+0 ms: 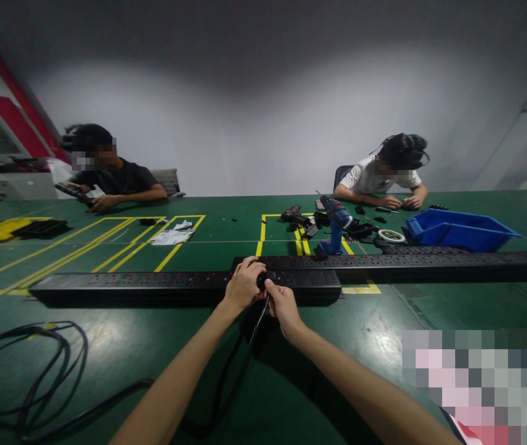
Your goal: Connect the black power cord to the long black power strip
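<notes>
A long black power strip (128,289) with rows of sockets lies across the table in front of me. At its right part, my left hand (245,285) is curled over the strip, its fingers closed around a black plug (262,280). From the other side my right hand (284,306) pinches the same plug where the cable leaves it. How far the plug sits in a socket is hidden by my fingers. Its thick black cable (252,349) hangs down toward me and runs off left into loose coils (66,346).
Behind lies a second long power strip (407,264). Beyond it are a blue cordless drill (336,219), a tape roll (391,236) and a blue bin (461,232). White papers (173,235) lie at centre left. Two people (119,176) sit across the table, one left, one right.
</notes>
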`<action>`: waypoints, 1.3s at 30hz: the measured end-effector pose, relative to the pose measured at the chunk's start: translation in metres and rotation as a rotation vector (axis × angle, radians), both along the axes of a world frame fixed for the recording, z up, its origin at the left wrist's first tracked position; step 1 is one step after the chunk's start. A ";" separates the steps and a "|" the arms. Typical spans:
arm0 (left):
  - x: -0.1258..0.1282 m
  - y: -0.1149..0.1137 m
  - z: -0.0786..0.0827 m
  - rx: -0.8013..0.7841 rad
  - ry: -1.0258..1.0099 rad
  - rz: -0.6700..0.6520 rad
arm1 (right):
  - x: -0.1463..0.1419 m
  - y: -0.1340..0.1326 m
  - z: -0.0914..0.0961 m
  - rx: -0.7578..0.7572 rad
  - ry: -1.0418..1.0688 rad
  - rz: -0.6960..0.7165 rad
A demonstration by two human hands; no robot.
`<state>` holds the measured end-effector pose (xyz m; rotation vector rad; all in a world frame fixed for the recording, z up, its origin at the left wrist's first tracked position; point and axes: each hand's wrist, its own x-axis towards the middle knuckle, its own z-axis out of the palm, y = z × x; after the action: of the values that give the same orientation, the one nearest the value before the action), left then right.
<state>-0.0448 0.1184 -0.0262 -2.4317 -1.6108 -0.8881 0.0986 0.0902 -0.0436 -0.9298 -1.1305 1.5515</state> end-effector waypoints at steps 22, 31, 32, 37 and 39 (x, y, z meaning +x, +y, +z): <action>0.000 -0.001 0.000 0.013 -0.006 -0.005 | -0.003 -0.005 0.007 -0.037 0.058 -0.036; 0.000 -0.001 0.000 -0.001 -0.018 0.018 | -0.006 -0.009 -0.010 0.056 -0.023 -0.094; 0.000 -0.001 0.000 -0.004 -0.019 0.020 | -0.006 -0.009 -0.011 0.056 -0.030 -0.098; 0.001 0.000 0.000 -0.021 -0.017 0.024 | -0.006 -0.005 -0.004 0.026 -0.015 -0.109; 0.000 0.000 0.001 -0.021 -0.016 0.014 | -0.006 -0.004 0.001 0.011 -0.010 -0.105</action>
<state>-0.0444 0.1181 -0.0253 -2.4302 -1.6496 -0.8954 0.0929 0.0863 -0.0426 -0.9746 -1.0791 1.4565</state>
